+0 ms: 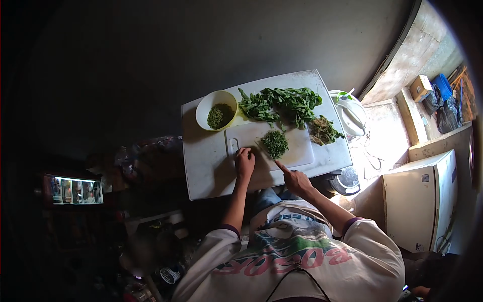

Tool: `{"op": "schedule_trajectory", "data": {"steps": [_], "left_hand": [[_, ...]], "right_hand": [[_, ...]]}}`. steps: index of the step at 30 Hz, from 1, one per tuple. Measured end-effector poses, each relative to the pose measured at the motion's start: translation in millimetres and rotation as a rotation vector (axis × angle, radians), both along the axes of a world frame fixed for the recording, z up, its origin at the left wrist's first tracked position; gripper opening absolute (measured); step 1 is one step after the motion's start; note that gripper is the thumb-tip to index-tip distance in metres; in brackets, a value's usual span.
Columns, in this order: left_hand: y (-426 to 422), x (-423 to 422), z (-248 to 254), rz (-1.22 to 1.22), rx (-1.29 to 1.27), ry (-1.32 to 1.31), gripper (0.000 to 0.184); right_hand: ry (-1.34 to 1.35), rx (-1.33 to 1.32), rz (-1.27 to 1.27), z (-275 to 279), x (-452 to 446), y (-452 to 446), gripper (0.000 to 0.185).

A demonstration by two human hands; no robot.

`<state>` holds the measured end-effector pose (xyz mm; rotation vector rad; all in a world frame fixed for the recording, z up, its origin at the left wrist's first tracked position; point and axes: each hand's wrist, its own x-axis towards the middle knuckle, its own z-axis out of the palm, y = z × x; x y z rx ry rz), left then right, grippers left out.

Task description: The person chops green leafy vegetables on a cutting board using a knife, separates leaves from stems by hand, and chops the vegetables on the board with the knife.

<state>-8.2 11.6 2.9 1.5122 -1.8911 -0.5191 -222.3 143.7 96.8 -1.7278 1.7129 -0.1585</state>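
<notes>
A white cutting board [302,151] lies on a pale table [206,176]. On it is a pile of chopped greens [275,144], with a knife blade [264,149] along its left side. My right hand [298,182] is wrapped round the knife's handle, index finger stretched towards the blade. My left hand [245,162] rests at the board's left part, fingers curled; whatever they may hold is hidden. Behind the board lie leafy greens [297,103]. A bowl [202,113] with chopped greens inside stands at the back left. Wilted stems and leaves [324,131] lie right of the board.
A dark wall rises behind the table. Beyond its right edge are a white lidded container [350,118] and a dark round vessel [347,181]. A white fridge [412,201] stands farther right. Cluttered items, including a white basket [169,275], fill the lower left.
</notes>
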Motion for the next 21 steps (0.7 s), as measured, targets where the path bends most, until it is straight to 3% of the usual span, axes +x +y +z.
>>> {"op": "schedule_trajectory", "data": {"steps": [5, 8, 21], "left_hand": [[-8, 6, -8, -0.026, -0.006, -0.101, 0.028], [-6, 6, -10, -0.010, -0.014, -0.027, 0.028], [-1, 4, -2, 0.011, 0.008, -0.026, 0.024]], "right_hand": [[0.055, 0.012, 0.096, 16, 5, -5, 0.081], [0.049, -0.010, 0.122, 11, 5, -4, 0.083], [-0.086, -0.247, 0.033, -50, 37, -32, 0.076]]}}
